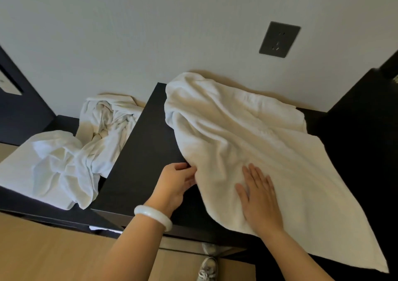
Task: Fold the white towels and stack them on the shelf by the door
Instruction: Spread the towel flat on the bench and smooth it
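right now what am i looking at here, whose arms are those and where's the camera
There is no machine here. These are a person's two bare arms, filmed by one wide-angle camera worn on their head, looking forward and down. A large white terry towel lies rumpled on a dark brown wooden shelf top. The left hand, with a white bangle on its wrist, pinches the towel's near edge. The right hand presses flat on the cloth. To the left, on a lower dark surface, lie a crumpled white towel and a second crumpled white towel behind it, neither folded yet.
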Demonstrator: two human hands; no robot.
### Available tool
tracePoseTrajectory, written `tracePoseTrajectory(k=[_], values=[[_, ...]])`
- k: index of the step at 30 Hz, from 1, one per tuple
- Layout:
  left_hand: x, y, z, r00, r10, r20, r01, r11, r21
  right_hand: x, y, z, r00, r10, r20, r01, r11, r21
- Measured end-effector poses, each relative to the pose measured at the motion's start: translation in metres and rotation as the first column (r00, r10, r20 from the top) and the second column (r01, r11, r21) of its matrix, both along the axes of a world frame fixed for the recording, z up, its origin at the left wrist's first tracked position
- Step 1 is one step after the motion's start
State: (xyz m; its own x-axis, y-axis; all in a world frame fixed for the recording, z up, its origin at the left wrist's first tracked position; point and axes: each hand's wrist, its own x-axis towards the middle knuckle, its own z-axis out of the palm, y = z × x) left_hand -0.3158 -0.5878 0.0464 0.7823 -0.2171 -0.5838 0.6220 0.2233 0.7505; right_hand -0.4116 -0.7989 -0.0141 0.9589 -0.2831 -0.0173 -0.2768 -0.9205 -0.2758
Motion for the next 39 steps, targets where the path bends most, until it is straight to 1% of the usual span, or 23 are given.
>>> tracePoseTrajectory(k=[3, 5, 7, 10, 11, 15, 17, 19, 20, 21, 22, 23, 24, 25, 27, 28, 29, 30, 32, 33, 36, 38, 39], values=[[0.013, -0.004, 0.008, 0.986, -0.117, -0.117, 0.084, 0.963, -0.255, 0.0, 0.0, 0.002, 0.994, -0.065, 0.088, 0.051, 0.987, 0.154], [0.019, -0.008, 0.012, 0.976, -0.156, -0.151, 0.1, 0.941, -0.324, 0.0, -0.003, 0.003, 0.986, -0.112, 0.121, 0.081, 0.969, 0.235], [0.026, -0.013, 0.014, 0.981, -0.136, -0.136, 0.077, 0.924, -0.374, -0.001, -0.003, 0.006, 0.983, -0.127, 0.135, 0.091, 0.965, 0.246], [0.034, -0.015, 0.018, 0.997, -0.073, 0.023, 0.076, 0.912, -0.403, -0.001, 0.0, 0.007, 0.986, -0.117, 0.12, 0.091, 0.976, 0.198], [0.035, -0.012, 0.021, 0.998, -0.051, 0.048, 0.066, 0.91, -0.41, 0.0, 0.0, 0.006, 0.989, -0.103, 0.108, 0.084, 0.983, 0.162], [0.026, 0.019, 0.037, 0.999, 0.041, 0.029, -0.027, 0.931, -0.364, 0.002, 0.0, 0.003, 0.995, -0.071, 0.065, 0.066, 0.995, 0.076], [0.016, 0.042, 0.044, 0.981, 0.178, 0.074, -0.139, 0.921, -0.365, 0.002, 0.001, 0.001, 0.997, -0.061, 0.055, 0.059, 0.998, 0.039], [0.003, 0.06, 0.051, 0.928, 0.343, 0.143, -0.275, 0.892, -0.359, 0.003, 0.0, -0.001, 0.997, -0.058, 0.051, 0.058, 0.998, 0.018], [-0.004, 0.065, 0.052, 0.903, 0.392, 0.176, -0.325, 0.892, -0.315, 0.003, 0.0, -0.002, 0.997, -0.057, 0.054, 0.056, 0.998, 0.013], [-0.011, 0.067, 0.05, 0.888, 0.398, 0.232, -0.357, 0.913, -0.198, 0.003, 0.0, -0.002, 0.997, -0.055, 0.056, 0.055, 0.998, 0.013], [-0.017, 0.069, 0.043, 0.881, 0.342, 0.328, -0.366, 0.93, 0.015, 0.003, 0.0, -0.001, 0.997, -0.055, 0.058, 0.054, 0.998, 0.014], [-0.023, 0.071, 0.033, 0.88, 0.211, 0.425, -0.342, 0.903, 0.26, 0.003, 0.0, -0.001, 0.997, -0.055, 0.058, 0.054, 0.998, 0.015], [-0.028, 0.075, 0.02, 0.879, 0.053, 0.474, -0.305, 0.825, 0.475, 0.002, 0.0, 0.0, 0.997, -0.055, 0.055, 0.055, 0.998, 0.016], [-0.034, 0.082, 0.006, 0.872, -0.079, 0.482, -0.28, 0.727, 0.626, 0.002, 0.0, 0.0, 0.997, -0.058, 0.051, 0.057, 0.998, 0.018], [-0.039, 0.102, -0.017, 0.848, -0.24, 0.473, -0.286, 0.546, 0.788, 0.002, 0.0, 0.0, 0.997, -0.061, 0.048, 0.06, 0.998, 0.024], [-0.038, 0.112, -0.024, 0.841, -0.301, 0.45, -0.278, 0.474, 0.836, 0.002, 0.0, -0.001, 0.997, -0.062, 0.046, 0.061, 0.998, 0.021], [-0.035, 0.121, -0.028, 0.842, -0.357, 0.405, -0.239, 0.427, 0.872, 0.003, 0.0, -0.001, 0.997, -0.063, 0.043, 0.063, 0.998, 0.015], [-0.03, 0.128, -0.03, 0.844, -0.408, 0.348, -0.173, 0.407, 0.897, 0.003, -0.001, -0.002, 0.997, -0.062, 0.043, 0.062, 0.998, 0.009], [-0.021, 0.133, -0.028, 0.83, -0.485, 0.275, -0.043, 0.436, 0.899, 0.004, -0.001, -0.003, 0.997, -0.063, 0.041, 0.062, 0.998, 0.005], [-0.017, 0.13, -0.027, 0.814, -0.51, 0.278, -0.014, 0.462, 0.887, 0.004, -0.001, -0.003, 0.997, -0.064, 0.04, 0.064, 0.998, 0.004], [-0.009, 0.119, -0.025, 0.783, -0.51, 0.357, -0.046, 0.525, 0.85, 0.004, -0.003, -0.005, 0.997, -0.066, 0.042, 0.066, 0.998, -0.002], [-0.005, 0.115, -0.024, 0.819, -0.433, 0.377, -0.084, 0.558, 0.826, 0.004, -0.003, -0.005, 0.997, -0.064, 0.04, 0.064, 0.998, -0.008], [-0.004, 0.115, -0.02, 0.846, -0.367, 0.386, -0.108, 0.592, 0.799, 0.004, -0.003, -0.005, 0.997, -0.064, 0.038, 0.064, 0.998, -0.007]])
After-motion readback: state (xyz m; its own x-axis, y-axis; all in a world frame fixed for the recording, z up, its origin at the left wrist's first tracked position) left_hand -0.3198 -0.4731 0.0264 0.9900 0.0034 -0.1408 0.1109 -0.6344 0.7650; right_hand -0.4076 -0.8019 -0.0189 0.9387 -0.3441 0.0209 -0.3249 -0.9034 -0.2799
